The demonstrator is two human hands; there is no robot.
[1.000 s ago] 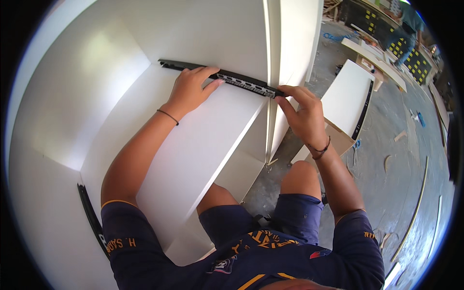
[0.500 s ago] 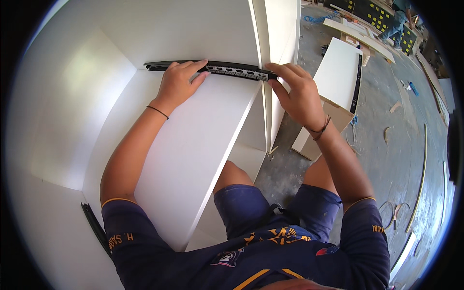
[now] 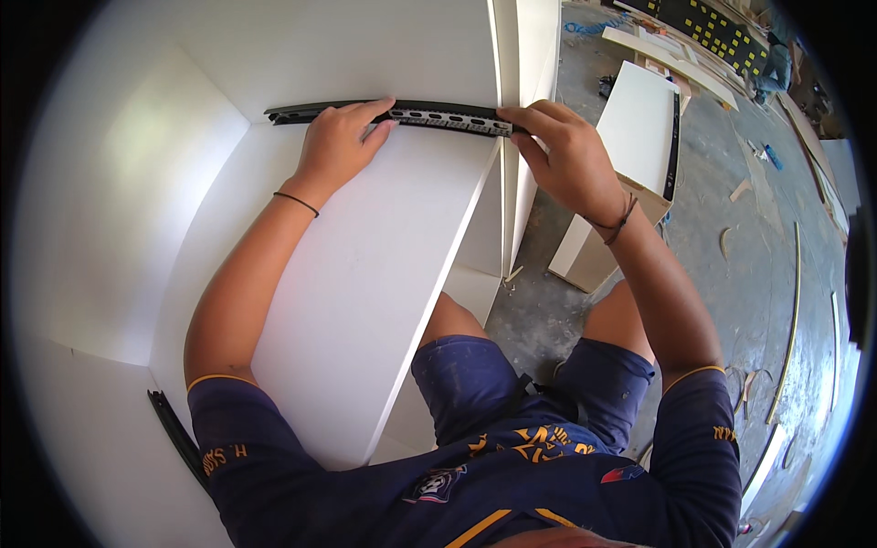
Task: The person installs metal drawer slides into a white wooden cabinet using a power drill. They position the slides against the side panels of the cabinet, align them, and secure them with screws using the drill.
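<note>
A black drawer slide (image 3: 448, 120) with a slotted, silvery inner rail lies along the far side panel, just above a white cabinet shelf (image 3: 365, 247). My left hand (image 3: 340, 142) pinches it near the middle, thumb on the near side and fingers on top. At the slide's front end, by the cabinet's front edge, my right hand (image 3: 568, 151) grips the tip between thumb and fingers. The fingers cover that tip, so its exact fit to the edge is hidden. Another black slide (image 3: 174, 427) is on the near side panel, partly behind my left sleeve.
White cabinet panels (image 3: 110, 228) enclose the shelf on the left. A white drawer box (image 3: 635, 137) with a black slide on its side stands on the grey floor (image 3: 713, 301) at right. Wood strips (image 3: 786, 338) and boards (image 3: 667, 64) lie about; a person (image 3: 778, 64) is at far right.
The slide has shifted a little back into the cabinet, its front end now closer to the front edge. Both hands keep their hold. The view has shifted slightly.
</note>
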